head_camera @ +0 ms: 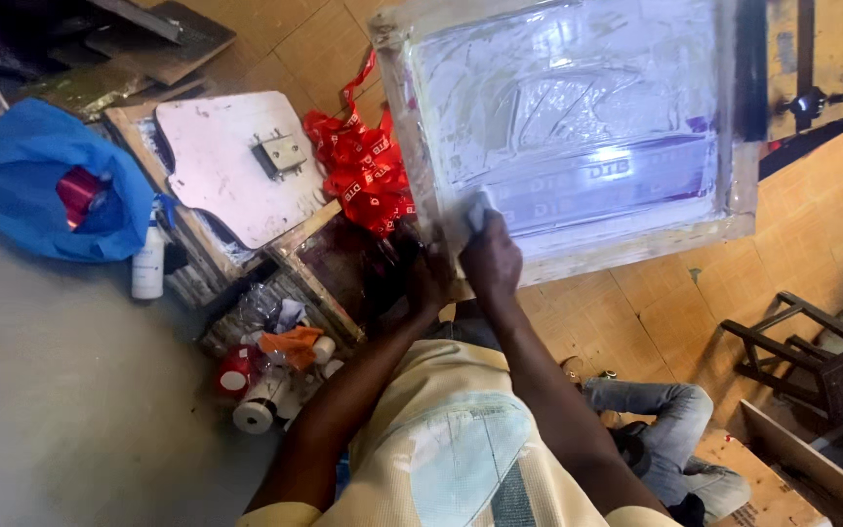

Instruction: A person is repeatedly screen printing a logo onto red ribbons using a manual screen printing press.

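A wooden-framed printing screen (578, 137) is lying tilted across the far right of the scene, its long side running left to right, its pale mesh showing a faint purple design. The right hand (490, 259) is pressing on the screen's near left corner, fingers curled around a small pale block (478, 210) (possibly a scraper or sponge; the view is too blurred to say). The left hand (424, 283) is sitting just left of it, at the frame's near edge, and whether it is gripping anything cannot be told. The screen is stretching away to the far right from both hands, the right hand being the nearer. A heap of red printed ribbon (363, 161) is lying left of the frame, with a pink board (226, 166) and a blue bag (41, 181) beyond.
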